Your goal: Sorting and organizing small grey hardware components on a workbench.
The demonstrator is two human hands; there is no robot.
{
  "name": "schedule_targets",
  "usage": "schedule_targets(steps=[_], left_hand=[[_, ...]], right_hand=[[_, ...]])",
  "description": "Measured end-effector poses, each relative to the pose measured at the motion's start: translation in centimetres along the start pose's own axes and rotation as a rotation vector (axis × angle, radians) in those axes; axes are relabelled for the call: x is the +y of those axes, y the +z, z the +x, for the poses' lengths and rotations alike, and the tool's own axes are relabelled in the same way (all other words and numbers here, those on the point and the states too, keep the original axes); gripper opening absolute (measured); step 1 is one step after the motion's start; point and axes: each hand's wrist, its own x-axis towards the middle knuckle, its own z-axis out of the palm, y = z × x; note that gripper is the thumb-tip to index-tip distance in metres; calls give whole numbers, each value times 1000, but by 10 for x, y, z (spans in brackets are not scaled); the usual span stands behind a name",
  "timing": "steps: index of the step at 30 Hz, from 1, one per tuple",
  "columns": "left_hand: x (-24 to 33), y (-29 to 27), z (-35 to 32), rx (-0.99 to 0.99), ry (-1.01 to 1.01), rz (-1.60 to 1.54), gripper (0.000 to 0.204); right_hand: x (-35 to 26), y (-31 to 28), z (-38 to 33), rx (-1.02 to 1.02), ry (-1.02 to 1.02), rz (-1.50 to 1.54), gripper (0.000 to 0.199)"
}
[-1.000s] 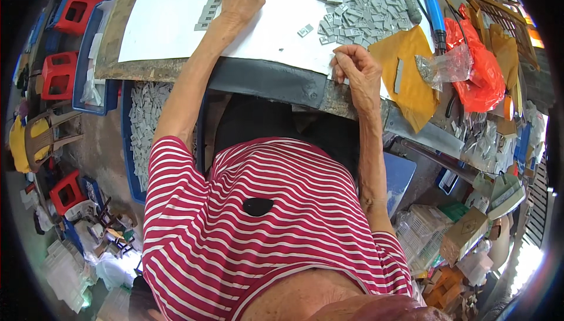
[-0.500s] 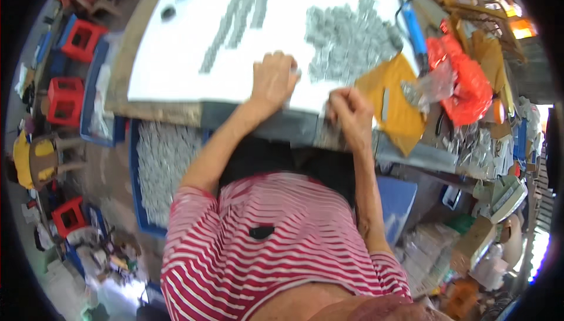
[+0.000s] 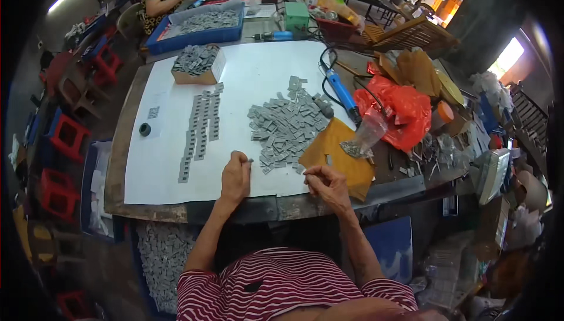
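On a white sheet (image 3: 235,94) lies a loose heap of small flat grey rectangular pieces (image 3: 288,127). To its left, similar pieces form several slanting rows (image 3: 200,121). My left hand (image 3: 235,179) rests on the sheet between rows and heap, fingers curled, with a small grey piece (image 3: 251,160) at its fingertips. My right hand (image 3: 329,186) is by the near edge, thumb and forefinger pinched together; whatever they hold is too small to make out. Beside it, a brown-yellow envelope (image 3: 346,153) bears a single grey piece and a clear bag of small metal parts (image 3: 358,144).
A carton of grey pieces (image 3: 197,68) stands behind the rows. A blue electric screwdriver (image 3: 342,92) and a red plastic bag (image 3: 402,109) lie right. Across the table a person (image 3: 161,0) works beside a blue tray (image 3: 200,33). A blue bin of pieces (image 3: 161,256) stands below left.
The view has tilted up, bringing the table's far side into sight. Both hands stay near the front edge, the left fingers curled and the right ones pinched.
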Motion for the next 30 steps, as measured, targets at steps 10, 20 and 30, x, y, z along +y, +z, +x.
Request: schedule_targets(steps=[10, 20, 30], left_hand=[[3, -2, -11, 35, -21, -124, 5], [2, -2, -16, 39, 52, -80, 9], [1, 1, -14, 21, -5, -181, 12]], right_hand=[[-6, -47, 11, 274, -25, -87, 9], [12, -64, 37, 287, 0, -397, 11], [42, -76, 54, 153, -193, -842, 16]])
